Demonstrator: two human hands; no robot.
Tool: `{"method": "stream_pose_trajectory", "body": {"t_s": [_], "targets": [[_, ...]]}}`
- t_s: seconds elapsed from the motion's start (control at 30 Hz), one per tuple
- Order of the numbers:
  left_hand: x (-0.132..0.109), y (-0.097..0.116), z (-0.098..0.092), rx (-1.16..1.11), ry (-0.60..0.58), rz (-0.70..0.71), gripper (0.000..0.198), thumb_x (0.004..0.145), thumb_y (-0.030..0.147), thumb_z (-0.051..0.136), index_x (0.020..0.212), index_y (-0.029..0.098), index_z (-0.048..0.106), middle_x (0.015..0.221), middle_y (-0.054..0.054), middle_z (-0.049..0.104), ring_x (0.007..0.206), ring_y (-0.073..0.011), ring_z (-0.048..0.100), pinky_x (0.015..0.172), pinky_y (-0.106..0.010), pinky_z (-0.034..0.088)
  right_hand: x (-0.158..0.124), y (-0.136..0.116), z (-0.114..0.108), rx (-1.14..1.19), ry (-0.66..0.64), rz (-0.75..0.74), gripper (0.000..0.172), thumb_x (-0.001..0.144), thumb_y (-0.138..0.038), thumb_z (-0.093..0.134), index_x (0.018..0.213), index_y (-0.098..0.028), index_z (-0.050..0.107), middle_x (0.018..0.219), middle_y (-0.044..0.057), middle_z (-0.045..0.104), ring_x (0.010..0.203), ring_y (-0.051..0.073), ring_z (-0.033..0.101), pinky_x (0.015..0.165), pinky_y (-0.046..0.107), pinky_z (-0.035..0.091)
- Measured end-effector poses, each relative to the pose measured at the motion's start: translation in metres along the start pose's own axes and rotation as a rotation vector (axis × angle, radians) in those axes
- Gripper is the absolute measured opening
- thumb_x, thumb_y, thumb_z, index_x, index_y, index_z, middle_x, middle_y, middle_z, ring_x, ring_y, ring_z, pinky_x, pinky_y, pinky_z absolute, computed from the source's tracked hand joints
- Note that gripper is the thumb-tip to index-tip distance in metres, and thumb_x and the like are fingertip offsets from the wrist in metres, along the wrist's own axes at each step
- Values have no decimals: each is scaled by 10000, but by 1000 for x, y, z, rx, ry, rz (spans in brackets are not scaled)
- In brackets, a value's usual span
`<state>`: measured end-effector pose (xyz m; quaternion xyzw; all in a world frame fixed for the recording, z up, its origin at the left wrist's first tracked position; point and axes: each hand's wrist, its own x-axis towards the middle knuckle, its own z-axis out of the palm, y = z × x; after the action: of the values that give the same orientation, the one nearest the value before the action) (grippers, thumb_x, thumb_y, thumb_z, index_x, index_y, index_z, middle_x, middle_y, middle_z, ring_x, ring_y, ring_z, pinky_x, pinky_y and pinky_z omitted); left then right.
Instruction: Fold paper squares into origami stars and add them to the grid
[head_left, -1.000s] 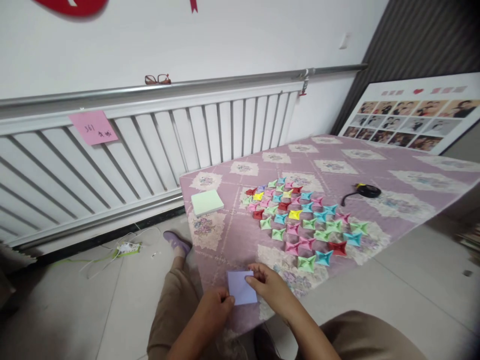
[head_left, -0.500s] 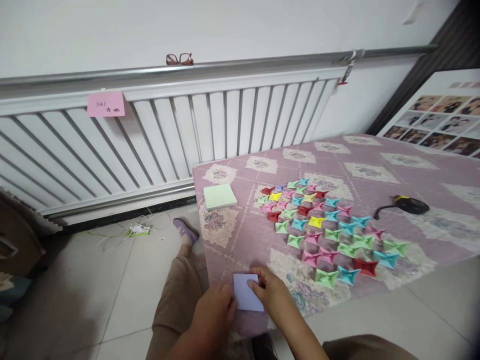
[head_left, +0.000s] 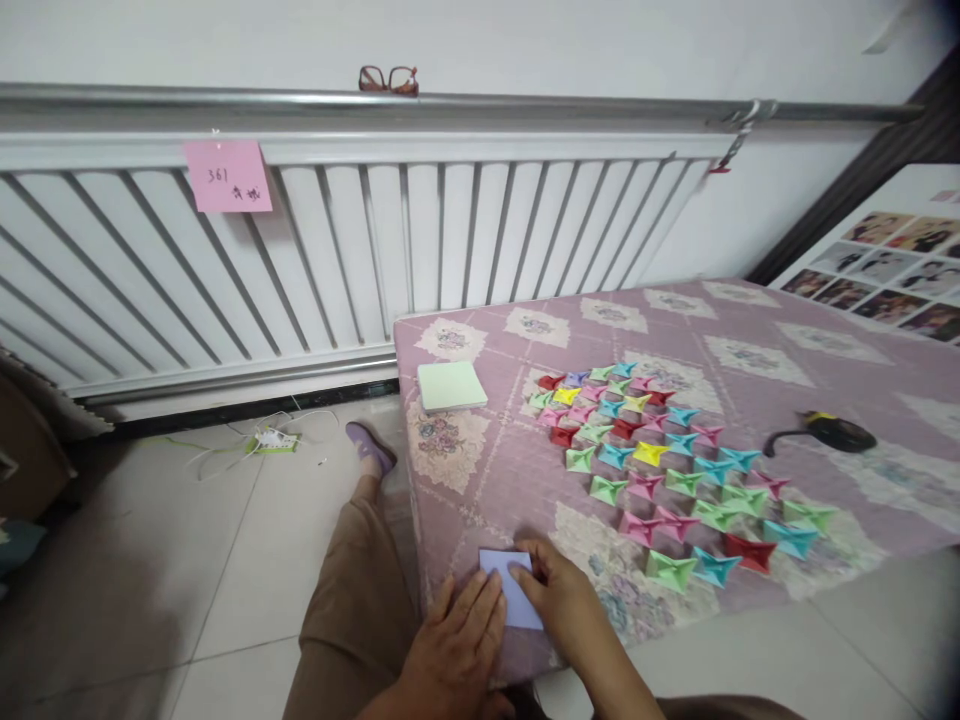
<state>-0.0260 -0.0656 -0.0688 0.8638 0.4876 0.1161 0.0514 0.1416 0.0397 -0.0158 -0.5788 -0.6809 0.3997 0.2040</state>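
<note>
Head view: green pad (head_left: 451, 386), folded shapes (head_left: 649, 453) lie beyond purple paper (head_left: 519, 606).

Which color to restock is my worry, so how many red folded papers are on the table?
5 in the group: a front red paper, a back left red paper, a left edge red paper, an inner red paper, a back edge red paper. None looks hidden.

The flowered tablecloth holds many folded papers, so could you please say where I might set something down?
Bare cloth lies between the green pad, the folded papers and the purple paper, and between the black object and the photo board. It is crowded among the folded papers and around the left hand and right hand.
</note>
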Motion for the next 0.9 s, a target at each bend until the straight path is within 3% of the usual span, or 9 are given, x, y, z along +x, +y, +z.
{"method": "stream_pose_trajectory", "body": {"t_s": [0.57,0.7,0.77,0.9], "targets": [[1,6,-5,43,-4,-46,919,826,667,478,1476,91,177,1521,-156,217,1387,-304,225,1104,-474,208,-2,0,5,-132,35,-33,229,743,-350,505,904,-232,617,630,-35,565,586,157,547,580,264,402],[4,4,-15,-29,-47,-77,928,775,678,548,1459,125,252,1510,-155,262,1362,-316,274,1096,-478,225,-3,2,5,-130,46,-50,206,734,-312,520,891,-220,616,628,-35,551,582,150,527,576,258,386],[8,2,-24,-96,-84,-111,818,789,635,571,1422,171,343,1481,-127,340,1332,-307,325,1080,-473,255,-4,2,6,-121,49,-53,189,733,-300,529,882,-223,617,633,-37,550,589,147,525,577,253,379],[25,-1,-41,-207,-88,-246,317,905,311,520,1214,266,569,1328,-42,533,1206,-243,464,990,-420,352,-6,2,6,-105,69,-55,194,727,-274,552,904,-227,616,644,-41,555,603,145,530,588,253,368]]}}
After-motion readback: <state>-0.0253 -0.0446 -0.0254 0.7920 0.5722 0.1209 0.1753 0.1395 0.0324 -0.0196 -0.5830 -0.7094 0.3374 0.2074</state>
